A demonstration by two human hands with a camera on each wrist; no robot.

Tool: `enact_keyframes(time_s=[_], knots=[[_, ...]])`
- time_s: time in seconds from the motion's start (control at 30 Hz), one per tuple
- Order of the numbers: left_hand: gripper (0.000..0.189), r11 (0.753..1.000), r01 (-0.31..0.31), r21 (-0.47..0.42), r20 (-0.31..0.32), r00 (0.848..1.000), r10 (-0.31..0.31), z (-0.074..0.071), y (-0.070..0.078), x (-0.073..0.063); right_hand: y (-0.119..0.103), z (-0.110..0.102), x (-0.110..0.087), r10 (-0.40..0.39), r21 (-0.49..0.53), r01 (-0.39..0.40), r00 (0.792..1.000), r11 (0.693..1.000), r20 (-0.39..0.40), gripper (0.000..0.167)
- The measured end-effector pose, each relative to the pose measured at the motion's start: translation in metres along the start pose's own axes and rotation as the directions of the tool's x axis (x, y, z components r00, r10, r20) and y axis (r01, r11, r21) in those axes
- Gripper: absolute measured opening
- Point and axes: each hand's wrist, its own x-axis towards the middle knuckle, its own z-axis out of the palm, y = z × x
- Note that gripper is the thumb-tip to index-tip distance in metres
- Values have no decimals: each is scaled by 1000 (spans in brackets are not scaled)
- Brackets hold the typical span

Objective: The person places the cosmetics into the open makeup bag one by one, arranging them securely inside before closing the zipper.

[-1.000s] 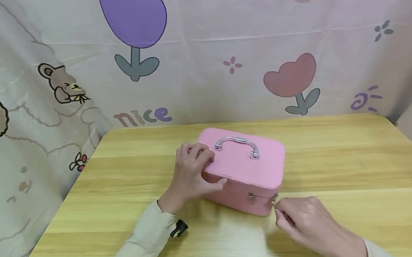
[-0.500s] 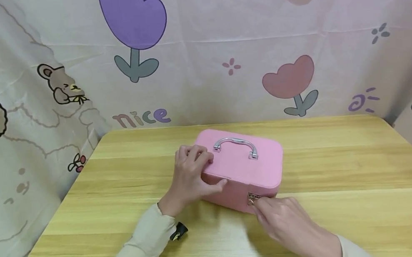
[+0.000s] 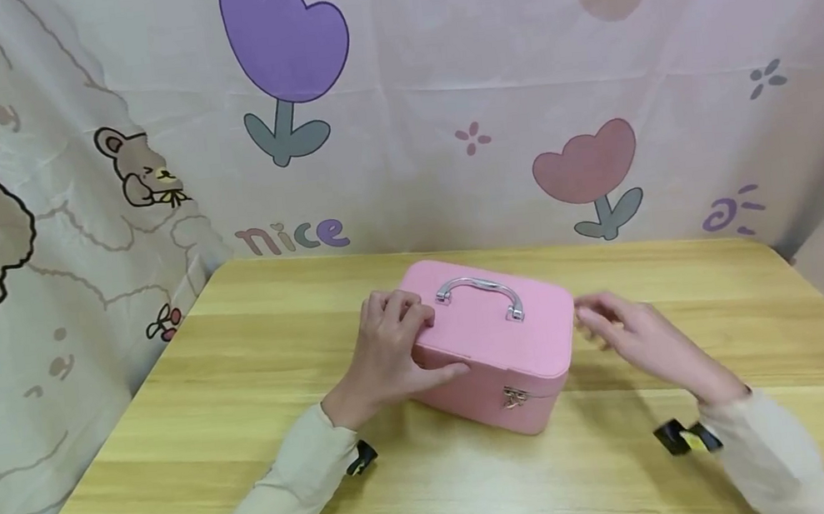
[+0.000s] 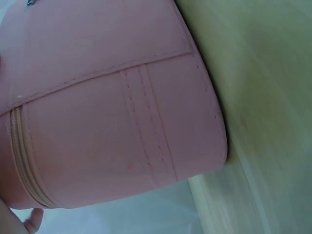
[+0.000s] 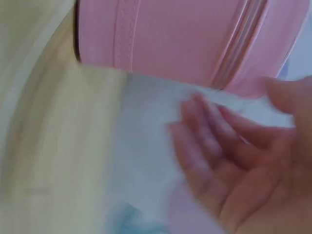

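A pink vanity case (image 3: pixel 495 332) with a silver top handle (image 3: pixel 479 285) stands on the table, its lid down. My left hand (image 3: pixel 385 356) grips the lid's left front corner, fingers bent over the top and thumb along the front edge. Metal zipper pulls (image 3: pixel 515 398) hang at the front near the right corner. My right hand (image 3: pixel 635 334) is beside the case's right end with its fingers loosely bent, holding nothing. In the right wrist view the blurred right fingers (image 5: pixel 204 131) are near the case's side, where the zipper track (image 5: pixel 239 44) runs.
The wooden table (image 3: pixel 241 350) carries the case near its middle. Behind it hangs a printed cloth (image 3: pixel 417 164) with flowers and bears, and more cloth covers the left side. Black bands (image 3: pixel 687 436) are at both wrists.
My right hand went from the case's right front corner to the zipper pulls at the front, then let go and moved right and back. The left hand stays on the lid corner.
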Motion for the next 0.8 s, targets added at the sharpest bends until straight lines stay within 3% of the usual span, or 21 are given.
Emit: enact_keyframes(time_s=[0.07,0.13,0.2,0.27,0.33,0.5,0.57,0.63,0.7,0.73,0.8], knots=[[60,1000,-8,12,-12,1000,8,1,-1,-1,10,2,16,4,252,-8,1000,968,15,41],[59,1000,-18,15,-13,1000,19,4,-2,-2,17,7,26,-29,457,-1,998,889,60,47],[58,1000,-21,8,-1,1000,21,6,-2,-2,20,13,30,-49,592,-21,994,806,101,49],[57,1000,-10,-2,13,1000,10,7,-3,-3,20,17,29,-44,647,-43,992,761,118,49],[57,999,25,-23,22,999,-24,8,-4,-5,15,20,25,-4,653,-71,994,754,113,49],[63,993,116,22,-35,993,-115,6,-10,-14,-8,29,7,155,581,-143,988,802,30,50],[54,991,129,49,-76,989,-125,5,-9,-16,-19,36,-3,213,560,-169,977,811,-14,50],[40,988,157,0,-80,984,-156,2,-5,-17,-31,43,-13,259,550,-190,965,813,-49,51],[27,959,248,-139,-6,968,-251,-4,3,-16,-41,51,-23,278,555,-189,958,810,-78,51],[24,924,312,-220,59,950,-307,-6,8,-16,-46,54,-27,274,565,-178,957,806,-89,51],[35,808,461,-368,221,887,-405,-12,18,-15,-54,62,-35,254,590,-147,962,794,-103,50]])
